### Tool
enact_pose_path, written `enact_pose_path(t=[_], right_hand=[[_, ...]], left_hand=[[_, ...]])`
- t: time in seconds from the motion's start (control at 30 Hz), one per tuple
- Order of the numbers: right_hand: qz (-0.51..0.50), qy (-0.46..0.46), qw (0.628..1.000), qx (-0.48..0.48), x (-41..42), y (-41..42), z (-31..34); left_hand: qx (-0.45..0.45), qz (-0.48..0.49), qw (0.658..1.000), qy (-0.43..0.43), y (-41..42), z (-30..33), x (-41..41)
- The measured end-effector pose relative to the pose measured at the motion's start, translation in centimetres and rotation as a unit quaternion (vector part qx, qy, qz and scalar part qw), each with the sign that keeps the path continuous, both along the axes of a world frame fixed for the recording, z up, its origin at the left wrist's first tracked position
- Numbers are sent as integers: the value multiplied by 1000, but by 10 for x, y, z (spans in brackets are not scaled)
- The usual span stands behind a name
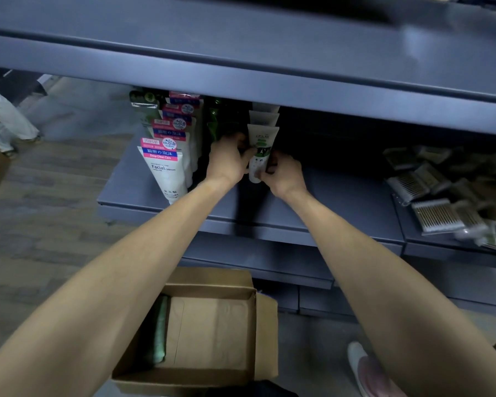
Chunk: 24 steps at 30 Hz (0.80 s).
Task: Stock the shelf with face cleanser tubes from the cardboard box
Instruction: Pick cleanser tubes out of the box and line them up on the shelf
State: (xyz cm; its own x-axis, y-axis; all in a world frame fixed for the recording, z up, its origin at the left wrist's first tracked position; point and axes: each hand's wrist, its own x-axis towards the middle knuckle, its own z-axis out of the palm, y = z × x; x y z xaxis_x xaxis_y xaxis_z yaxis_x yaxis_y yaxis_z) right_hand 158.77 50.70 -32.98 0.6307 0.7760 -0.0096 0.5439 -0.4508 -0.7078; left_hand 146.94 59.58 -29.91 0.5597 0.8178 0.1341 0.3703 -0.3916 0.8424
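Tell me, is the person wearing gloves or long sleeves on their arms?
No. Both arms are bare from the bottom of the picture to the wrist, with no sleeves in view. The left hand and right hand have no gloves, and no watch, bracelet or rings show.

Both hands (226,161) (284,174) gripping cleanser tube (259,150), shelf (341,202)

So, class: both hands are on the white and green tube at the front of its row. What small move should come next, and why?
Probably let go and reach down to the cardboard box. The tube already stands upright in line with its row, held by the left hand and right hand, and a green tube is left in the box.
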Motion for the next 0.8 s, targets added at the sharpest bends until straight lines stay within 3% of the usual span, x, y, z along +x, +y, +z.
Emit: enact_pose_path(t=[0.13,0.4,0.63,0.8], right_hand=[[-28,68,997,12,-12,-20,-7],[-64,63,996,4,-53,-43,-8],[-45,82,995,21,-142,-64,-22],[-34,98,994,-27,-207,-78,-60]], left_hand=[[7,-11,1000,4,-7,-3,-16],[29,-46,998,-13,-13,10,-52],[34,-101,994,13,-29,-8,-119],[-1,-110,993,29,-38,-41,-181]])
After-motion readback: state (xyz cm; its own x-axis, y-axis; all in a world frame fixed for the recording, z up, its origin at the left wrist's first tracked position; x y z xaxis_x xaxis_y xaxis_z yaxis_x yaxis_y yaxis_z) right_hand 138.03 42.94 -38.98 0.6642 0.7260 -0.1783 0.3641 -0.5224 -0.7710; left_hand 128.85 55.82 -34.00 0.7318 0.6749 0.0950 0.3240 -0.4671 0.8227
